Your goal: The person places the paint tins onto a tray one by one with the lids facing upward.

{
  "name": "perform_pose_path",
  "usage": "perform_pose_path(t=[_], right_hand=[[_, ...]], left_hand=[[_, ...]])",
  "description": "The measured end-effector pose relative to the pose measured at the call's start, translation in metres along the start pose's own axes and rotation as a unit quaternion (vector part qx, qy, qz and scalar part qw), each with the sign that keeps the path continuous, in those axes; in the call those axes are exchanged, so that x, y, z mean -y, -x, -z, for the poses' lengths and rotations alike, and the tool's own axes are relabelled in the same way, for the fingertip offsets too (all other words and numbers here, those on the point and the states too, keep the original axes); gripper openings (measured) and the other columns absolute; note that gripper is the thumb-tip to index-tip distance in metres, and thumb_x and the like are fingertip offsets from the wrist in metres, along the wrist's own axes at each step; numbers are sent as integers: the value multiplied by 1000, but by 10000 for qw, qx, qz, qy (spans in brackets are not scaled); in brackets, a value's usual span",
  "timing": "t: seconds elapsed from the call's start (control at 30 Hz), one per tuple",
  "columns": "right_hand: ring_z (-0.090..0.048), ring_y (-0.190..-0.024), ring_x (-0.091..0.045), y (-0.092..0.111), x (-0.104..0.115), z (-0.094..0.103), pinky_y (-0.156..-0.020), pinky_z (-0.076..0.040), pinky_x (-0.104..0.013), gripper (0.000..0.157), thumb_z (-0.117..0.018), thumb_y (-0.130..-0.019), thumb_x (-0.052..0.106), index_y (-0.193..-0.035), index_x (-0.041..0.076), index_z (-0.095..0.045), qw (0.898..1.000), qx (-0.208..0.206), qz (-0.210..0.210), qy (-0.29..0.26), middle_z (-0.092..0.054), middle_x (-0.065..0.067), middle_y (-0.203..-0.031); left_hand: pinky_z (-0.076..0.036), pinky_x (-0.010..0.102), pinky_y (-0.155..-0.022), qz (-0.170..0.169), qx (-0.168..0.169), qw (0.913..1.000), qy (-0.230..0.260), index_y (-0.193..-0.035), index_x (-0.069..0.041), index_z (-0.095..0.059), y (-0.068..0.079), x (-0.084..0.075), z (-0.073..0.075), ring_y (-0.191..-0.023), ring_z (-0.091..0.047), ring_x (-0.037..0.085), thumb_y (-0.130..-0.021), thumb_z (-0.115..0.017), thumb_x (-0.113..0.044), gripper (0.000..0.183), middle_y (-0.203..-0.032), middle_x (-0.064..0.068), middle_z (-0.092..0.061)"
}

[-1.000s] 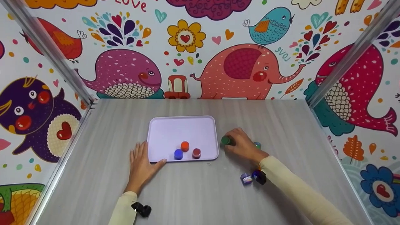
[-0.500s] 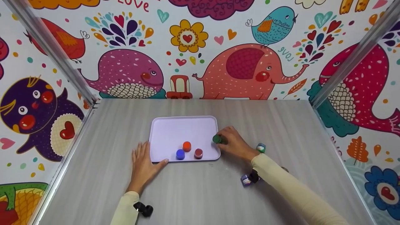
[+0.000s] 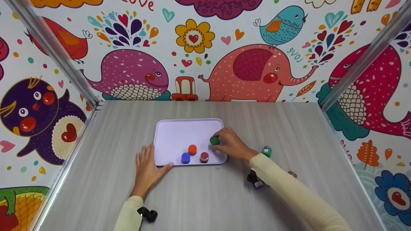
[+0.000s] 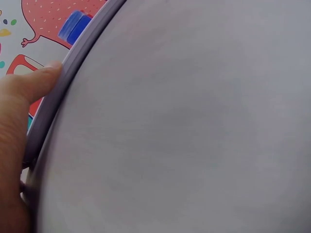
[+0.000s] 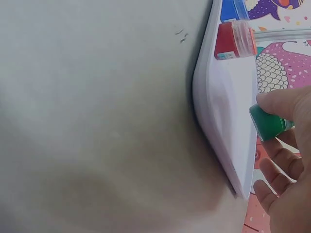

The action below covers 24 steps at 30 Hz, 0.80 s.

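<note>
My right hand (image 3: 232,144) pinches a small green paint jar (image 3: 214,140) between thumb and fingertips, over the right part of the lilac tray (image 3: 179,131). In the right wrist view this green jar (image 5: 268,122) is tilted; whether it touches the tray cannot be told. An orange jar (image 3: 192,149), a blue jar (image 3: 185,158) and a dark red jar (image 3: 204,157) stand near the tray's front edge. My left hand (image 3: 147,173) rests at the tray's front left corner, fingers spread along its side. Its thumb (image 4: 46,77) touches the front rim.
Right of the tray, a teal-green jar (image 3: 266,151) lies beside my right forearm. A purple jar (image 3: 258,186) and a brownish jar (image 3: 292,174) are partly hidden by that sleeve. Printed walls and metal posts (image 3: 353,61) bound the grey table (image 3: 199,199).
My right hand has carried the green jar leftward, from beside the tray to above its right part. More of the teal-green jar shows now. My left hand stays at the tray's corner.
</note>
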State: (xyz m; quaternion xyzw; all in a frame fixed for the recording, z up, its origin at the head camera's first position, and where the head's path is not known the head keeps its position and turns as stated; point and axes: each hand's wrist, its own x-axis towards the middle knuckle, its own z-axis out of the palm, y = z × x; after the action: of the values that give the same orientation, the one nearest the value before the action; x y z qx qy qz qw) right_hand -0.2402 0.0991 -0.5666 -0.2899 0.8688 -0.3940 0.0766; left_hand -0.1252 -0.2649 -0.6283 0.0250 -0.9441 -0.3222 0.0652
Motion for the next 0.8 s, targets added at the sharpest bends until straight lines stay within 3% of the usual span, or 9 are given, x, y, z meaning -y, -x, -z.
perform_pose_path(t=[0.2,0.8], right_hand=[[-57,-122,-31,-11,2,-11,-107,-54,-44,37,-86,-96,8,-131,5,-75,9999,36,130,-56,-68,-6,-122],[-53,-119,-22,-31,15,-49,-105,-54,-37,35,-83,-99,13,-132,6,-73,9991,135,-172,-362,-64,-6,-124]], left_hand=[[5,66,-134,16,24,10000,-12,-169,8,-28,0,0,0,-167,-8,51,-88,-83,-63,121,-175,32,-29],[2,66,-134,-2,-26,10000,-63,-167,10,-31,0,0,0,-167,-10,50,-87,-86,-60,120,-174,32,-31]])
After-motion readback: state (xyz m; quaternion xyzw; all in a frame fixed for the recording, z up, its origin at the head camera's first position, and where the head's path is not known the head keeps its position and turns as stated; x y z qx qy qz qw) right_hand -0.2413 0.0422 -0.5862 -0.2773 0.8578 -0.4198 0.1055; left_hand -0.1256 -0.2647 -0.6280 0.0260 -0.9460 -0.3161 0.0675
